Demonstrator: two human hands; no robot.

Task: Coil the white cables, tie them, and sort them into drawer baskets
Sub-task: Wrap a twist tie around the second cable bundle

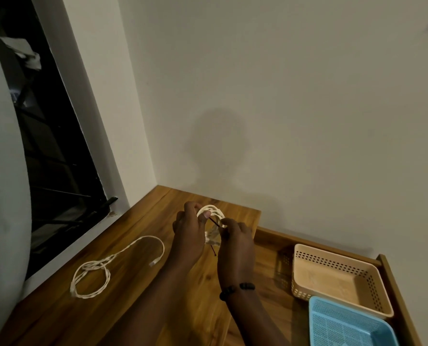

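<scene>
White coiled cable (211,213) sits raised above the wooden surface (143,310), gripped in the left hand (186,233), fingers curled round its loops. Beside it, the right hand (235,242) pinches a thin dark tie (215,223) across the coil, wrist bent down.

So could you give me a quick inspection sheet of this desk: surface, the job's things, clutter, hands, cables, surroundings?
Surface: wooden desk top, with an open drawer at its right.
Job's things: beige basket and blue basket in the drawer, both apparently empty.
Clutter: nothing seen.
Hands: left hand grips the coiled cable; right hand pinches a thin dark tie at the coil.
Cables: loose white cable lies untied on the desk, left of the hands.
Surroundings: plain wall; dark window at left.
</scene>
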